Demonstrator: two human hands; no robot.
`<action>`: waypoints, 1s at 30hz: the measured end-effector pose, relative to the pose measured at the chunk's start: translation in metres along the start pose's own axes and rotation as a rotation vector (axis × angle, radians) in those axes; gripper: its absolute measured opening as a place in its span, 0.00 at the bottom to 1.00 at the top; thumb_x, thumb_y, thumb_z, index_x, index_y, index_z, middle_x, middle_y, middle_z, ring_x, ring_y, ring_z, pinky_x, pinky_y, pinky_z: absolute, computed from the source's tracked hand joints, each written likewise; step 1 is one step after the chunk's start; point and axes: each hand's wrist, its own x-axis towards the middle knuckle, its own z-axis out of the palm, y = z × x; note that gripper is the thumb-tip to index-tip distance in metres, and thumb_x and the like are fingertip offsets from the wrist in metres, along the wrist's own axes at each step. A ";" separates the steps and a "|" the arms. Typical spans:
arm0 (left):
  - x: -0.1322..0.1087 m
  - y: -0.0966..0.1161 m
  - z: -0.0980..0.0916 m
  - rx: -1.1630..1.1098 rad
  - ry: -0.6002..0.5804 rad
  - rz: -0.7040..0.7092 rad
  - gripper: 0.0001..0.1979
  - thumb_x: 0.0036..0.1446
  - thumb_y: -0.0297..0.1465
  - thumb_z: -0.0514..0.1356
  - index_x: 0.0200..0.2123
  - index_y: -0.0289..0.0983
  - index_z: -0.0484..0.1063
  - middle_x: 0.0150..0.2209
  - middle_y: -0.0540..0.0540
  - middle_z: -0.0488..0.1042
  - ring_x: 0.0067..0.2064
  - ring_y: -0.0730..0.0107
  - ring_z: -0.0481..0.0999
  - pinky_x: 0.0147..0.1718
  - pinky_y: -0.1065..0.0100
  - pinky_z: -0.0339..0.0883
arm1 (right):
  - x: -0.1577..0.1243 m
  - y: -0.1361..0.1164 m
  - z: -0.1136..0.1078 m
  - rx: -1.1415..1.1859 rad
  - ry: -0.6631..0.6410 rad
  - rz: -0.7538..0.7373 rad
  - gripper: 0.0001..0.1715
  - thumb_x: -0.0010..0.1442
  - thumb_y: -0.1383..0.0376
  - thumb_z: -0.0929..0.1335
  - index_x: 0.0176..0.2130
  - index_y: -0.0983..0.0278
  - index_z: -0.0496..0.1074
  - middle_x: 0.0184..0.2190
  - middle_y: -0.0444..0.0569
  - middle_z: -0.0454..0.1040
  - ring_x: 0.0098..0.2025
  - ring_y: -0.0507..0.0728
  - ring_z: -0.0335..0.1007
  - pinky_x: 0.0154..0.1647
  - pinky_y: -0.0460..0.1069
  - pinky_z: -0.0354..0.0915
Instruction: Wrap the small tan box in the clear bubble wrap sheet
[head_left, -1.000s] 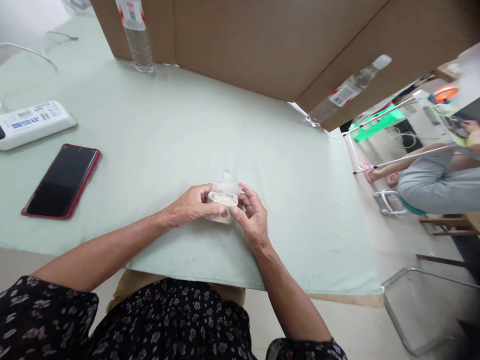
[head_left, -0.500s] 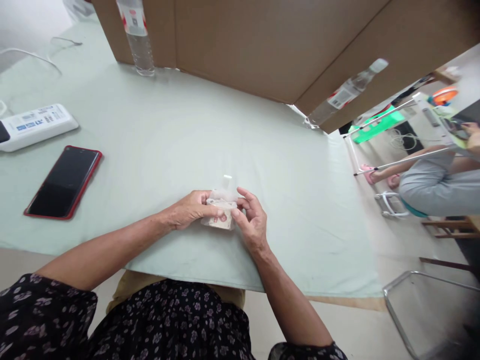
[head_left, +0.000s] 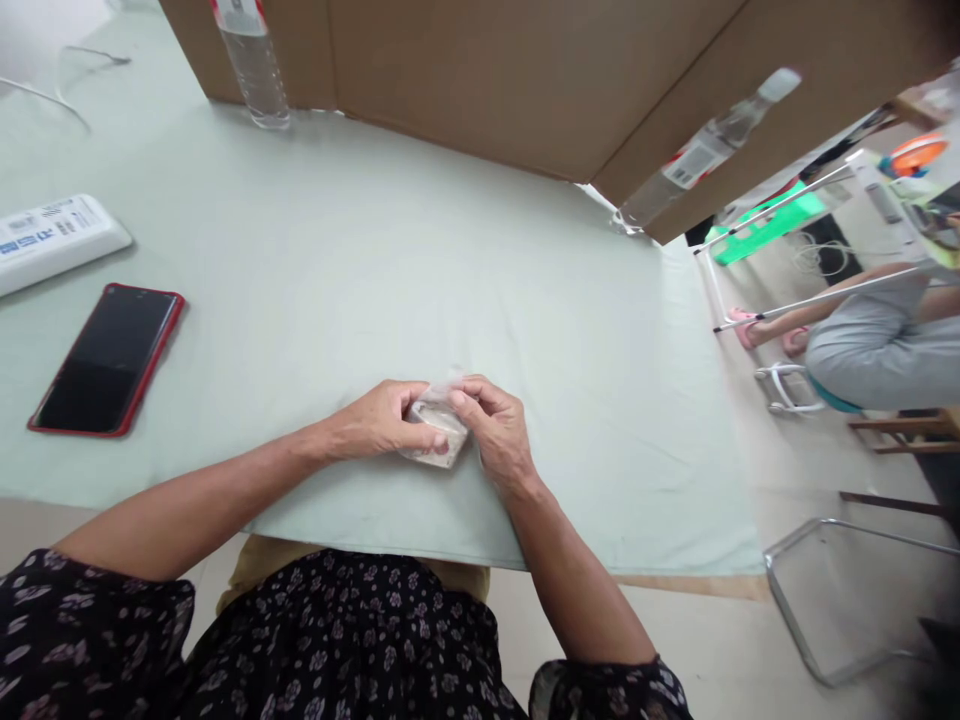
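Observation:
A small pale packet in clear plastic wrapping (head_left: 439,452) is held just above or on the green tablecloth, near the table's front edge. My left hand (head_left: 382,420) grips its left side, with the thumb across its front. My right hand (head_left: 499,425) is at the upper right of the packet, thumb and fingers pinched on the clear film (head_left: 448,386) at its top. Part of the packet's face is hidden by my left thumb.
A black phone with a red case (head_left: 109,360) and a white device (head_left: 60,240) lie at left. Bottles (head_left: 256,75) (head_left: 709,155) stand against a cardboard panel (head_left: 465,80). To the right are a seated person (head_left: 885,340) and a metal chair frame (head_left: 795,610).
My right fingers have closed on the clear film, which stood up loose before. The packet has tilted a little. The whole view has shifted slightly.

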 end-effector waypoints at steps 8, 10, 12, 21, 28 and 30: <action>0.000 0.008 0.002 0.167 0.067 -0.019 0.13 0.49 0.37 0.66 0.36 0.36 0.75 0.31 0.50 0.75 0.32 0.71 0.71 0.30 0.70 0.60 | -0.003 0.004 0.007 -0.040 0.048 -0.052 0.14 0.60 0.53 0.73 0.32 0.60 0.77 0.29 0.43 0.72 0.32 0.51 0.66 0.35 0.47 0.64; 0.000 0.009 0.002 0.163 0.088 -0.015 0.12 0.50 0.37 0.66 0.35 0.36 0.75 0.30 0.50 0.75 0.31 0.71 0.71 0.29 0.70 0.60 | -0.004 0.004 0.008 -0.043 0.045 -0.021 0.14 0.61 0.52 0.72 0.33 0.60 0.76 0.28 0.43 0.74 0.31 0.52 0.68 0.34 0.48 0.66; 0.000 0.009 0.002 0.140 0.101 -0.004 0.11 0.51 0.36 0.66 0.35 0.36 0.75 0.29 0.51 0.74 0.31 0.71 0.71 0.29 0.70 0.60 | -0.006 0.005 0.009 -0.047 0.031 0.003 0.15 0.61 0.51 0.72 0.34 0.60 0.75 0.27 0.42 0.73 0.29 0.53 0.68 0.33 0.48 0.67; 0.002 0.009 0.001 0.057 0.119 0.084 0.08 0.54 0.33 0.63 0.36 0.35 0.77 0.31 0.49 0.78 0.33 0.72 0.73 0.32 0.72 0.63 | -0.007 0.004 0.008 -0.030 -0.026 -0.041 0.09 0.64 0.56 0.70 0.36 0.59 0.76 0.25 0.40 0.70 0.27 0.51 0.67 0.35 0.49 0.66; 0.003 0.006 -0.001 -0.024 0.154 0.057 0.15 0.53 0.38 0.65 0.40 0.34 0.77 0.33 0.48 0.78 0.34 0.70 0.74 0.34 0.70 0.65 | -0.007 0.002 0.010 -0.192 0.030 -0.212 0.09 0.65 0.59 0.69 0.35 0.59 0.77 0.35 0.45 0.75 0.38 0.54 0.71 0.45 0.51 0.67; 0.003 0.004 -0.002 -0.058 0.137 0.054 0.18 0.52 0.39 0.65 0.43 0.34 0.77 0.35 0.47 0.79 0.35 0.69 0.75 0.35 0.69 0.66 | -0.007 0.002 0.010 -0.207 0.033 -0.217 0.09 0.65 0.59 0.68 0.35 0.59 0.76 0.35 0.45 0.75 0.38 0.55 0.71 0.45 0.52 0.67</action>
